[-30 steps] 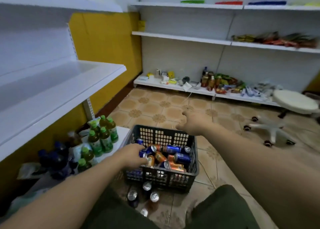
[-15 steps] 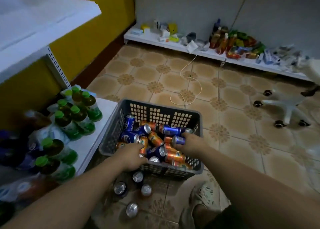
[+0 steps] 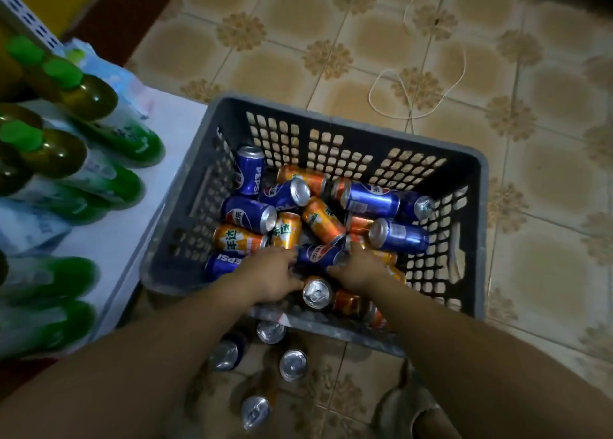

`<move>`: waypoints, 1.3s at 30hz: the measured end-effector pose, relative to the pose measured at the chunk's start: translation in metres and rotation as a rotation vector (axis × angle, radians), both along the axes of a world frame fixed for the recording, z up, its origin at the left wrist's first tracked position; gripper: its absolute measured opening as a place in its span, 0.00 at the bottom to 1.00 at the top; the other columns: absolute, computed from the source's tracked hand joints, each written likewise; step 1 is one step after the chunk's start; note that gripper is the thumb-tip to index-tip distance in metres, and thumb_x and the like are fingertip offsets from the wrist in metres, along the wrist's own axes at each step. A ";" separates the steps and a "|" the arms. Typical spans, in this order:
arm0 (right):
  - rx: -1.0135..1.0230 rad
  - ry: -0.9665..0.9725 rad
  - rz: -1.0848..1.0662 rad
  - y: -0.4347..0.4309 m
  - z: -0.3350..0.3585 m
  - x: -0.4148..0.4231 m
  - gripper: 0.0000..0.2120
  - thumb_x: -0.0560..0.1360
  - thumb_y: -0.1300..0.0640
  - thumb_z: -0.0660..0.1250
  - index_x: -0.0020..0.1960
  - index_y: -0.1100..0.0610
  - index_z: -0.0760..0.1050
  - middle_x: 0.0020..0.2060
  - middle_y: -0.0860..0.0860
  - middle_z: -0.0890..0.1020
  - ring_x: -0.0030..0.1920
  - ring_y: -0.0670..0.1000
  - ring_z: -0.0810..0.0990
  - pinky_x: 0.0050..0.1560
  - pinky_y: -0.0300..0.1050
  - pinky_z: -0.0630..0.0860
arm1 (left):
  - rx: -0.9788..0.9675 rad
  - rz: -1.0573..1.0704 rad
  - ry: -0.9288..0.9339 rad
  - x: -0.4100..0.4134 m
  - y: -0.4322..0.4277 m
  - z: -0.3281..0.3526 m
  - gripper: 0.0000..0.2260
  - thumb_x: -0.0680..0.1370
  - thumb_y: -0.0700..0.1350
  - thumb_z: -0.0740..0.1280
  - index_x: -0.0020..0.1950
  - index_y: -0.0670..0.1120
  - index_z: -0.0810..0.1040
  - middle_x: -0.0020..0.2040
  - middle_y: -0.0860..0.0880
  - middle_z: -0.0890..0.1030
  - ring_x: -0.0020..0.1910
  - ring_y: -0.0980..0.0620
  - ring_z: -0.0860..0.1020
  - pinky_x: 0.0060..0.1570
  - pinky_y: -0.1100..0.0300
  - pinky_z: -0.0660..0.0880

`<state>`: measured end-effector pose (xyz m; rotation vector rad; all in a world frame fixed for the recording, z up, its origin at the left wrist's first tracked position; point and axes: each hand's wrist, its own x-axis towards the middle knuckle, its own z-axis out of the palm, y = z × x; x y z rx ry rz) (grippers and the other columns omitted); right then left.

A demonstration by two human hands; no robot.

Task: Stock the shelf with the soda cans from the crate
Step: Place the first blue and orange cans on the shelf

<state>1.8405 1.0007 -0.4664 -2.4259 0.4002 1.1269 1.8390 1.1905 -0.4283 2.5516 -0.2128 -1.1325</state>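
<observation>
Head view: both hands reach down into the crate [image 3: 477, 213], near its closest wall. The left hand [image 3: 270, 274] lies knuckles up with its fingers curled downward. Their tips are buried among the soda cans [image 3: 323, 221], so I cannot tell whether it grips anything. The right hand [image 3: 360, 269] is bent the same way, its fingertips hidden against the shiny end of a blue can [image 3: 316, 254] that lies on its side between the two hands. Whether that hand has hold of the can is also unclear.

The crate is grey plastic with square lattice walls. Smooth blue and orange metal cylinders lie jumbled in it just beyond the hands, and one silver-topped can [image 3: 317, 293] stands upright between the wrists.

Below the forearms, outside the crate, four cans [image 3: 293, 365] stand on the patterned tile floor [image 3: 265, 56], one partly covered by the left arm. To the left of the left hand is a low white shelf [image 3: 132, 232] that touches the crate's side and carries blurred green-capped bottles [image 3: 66, 153], some cut off by the frame edge. Far beyond the hands a thin white cord [image 3: 418, 83] loops over the tiles.
</observation>
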 end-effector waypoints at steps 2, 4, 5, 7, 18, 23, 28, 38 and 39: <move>-0.037 0.009 0.044 0.006 -0.023 0.002 0.43 0.72 0.37 0.68 0.77 0.54 0.52 0.70 0.60 0.67 0.69 0.61 0.67 0.67 0.55 0.68 | 0.000 -0.007 0.006 0.005 0.001 -0.011 0.27 0.75 0.56 0.67 0.72 0.49 0.67 0.70 0.46 0.70 0.67 0.45 0.69 0.63 0.51 0.69; -0.063 0.002 0.051 0.010 -0.034 0.002 0.40 0.71 0.38 0.69 0.75 0.51 0.56 0.69 0.59 0.69 0.68 0.61 0.67 0.65 0.56 0.69 | -0.001 0.000 0.018 0.006 0.004 -0.017 0.28 0.75 0.55 0.67 0.73 0.49 0.66 0.71 0.46 0.69 0.68 0.45 0.68 0.65 0.50 0.68; -0.067 -0.025 0.050 0.012 -0.033 0.003 0.37 0.71 0.40 0.70 0.73 0.50 0.59 0.67 0.58 0.72 0.65 0.60 0.70 0.63 0.55 0.72 | -0.001 0.009 0.028 0.005 0.005 -0.019 0.28 0.75 0.56 0.68 0.73 0.49 0.66 0.71 0.46 0.68 0.68 0.45 0.68 0.65 0.50 0.68; -0.041 -0.102 0.081 0.015 -0.019 0.004 0.34 0.71 0.44 0.72 0.72 0.50 0.62 0.64 0.56 0.74 0.61 0.59 0.74 0.58 0.53 0.75 | -0.019 0.029 0.041 0.001 0.009 -0.015 0.29 0.75 0.55 0.68 0.74 0.49 0.65 0.72 0.46 0.68 0.69 0.45 0.67 0.66 0.50 0.67; 0.649 -0.419 -0.186 0.045 0.212 -0.035 0.38 0.67 0.62 0.77 0.71 0.49 0.65 0.58 0.45 0.74 0.58 0.47 0.76 0.52 0.40 0.77 | -0.498 0.416 -0.015 -0.051 0.032 0.151 0.30 0.66 0.47 0.78 0.64 0.55 0.69 0.59 0.55 0.79 0.58 0.57 0.77 0.61 0.57 0.73; 0.941 -0.543 -0.330 0.078 0.336 -0.062 0.31 0.69 0.67 0.73 0.68 0.52 0.69 0.60 0.53 0.77 0.58 0.52 0.78 0.51 0.44 0.80 | -0.704 0.531 -0.189 -0.091 0.060 0.273 0.29 0.66 0.39 0.78 0.60 0.54 0.70 0.54 0.55 0.80 0.53 0.62 0.78 0.52 0.64 0.76; 0.995 -0.624 -0.158 0.126 0.446 -0.114 0.22 0.70 0.56 0.76 0.57 0.50 0.68 0.50 0.47 0.78 0.47 0.44 0.79 0.39 0.33 0.77 | -0.800 0.650 -0.468 -0.149 0.085 0.386 0.26 0.69 0.37 0.75 0.59 0.55 0.68 0.52 0.56 0.78 0.51 0.56 0.78 0.53 0.53 0.79; 1.122 -0.763 0.147 0.233 0.570 -0.221 0.26 0.65 0.54 0.79 0.60 0.54 0.72 0.52 0.53 0.81 0.48 0.53 0.83 0.40 0.44 0.80 | -0.715 0.831 -0.867 -0.305 0.168 0.496 0.25 0.71 0.41 0.74 0.63 0.52 0.66 0.53 0.52 0.78 0.51 0.56 0.78 0.48 0.62 0.76; 1.131 -0.758 0.198 0.245 0.576 -0.235 0.26 0.66 0.54 0.78 0.60 0.54 0.72 0.52 0.52 0.80 0.47 0.52 0.82 0.37 0.42 0.79 | -0.699 0.860 -0.896 -0.321 0.178 0.500 0.25 0.72 0.41 0.74 0.63 0.52 0.66 0.52 0.53 0.78 0.50 0.56 0.78 0.48 0.61 0.76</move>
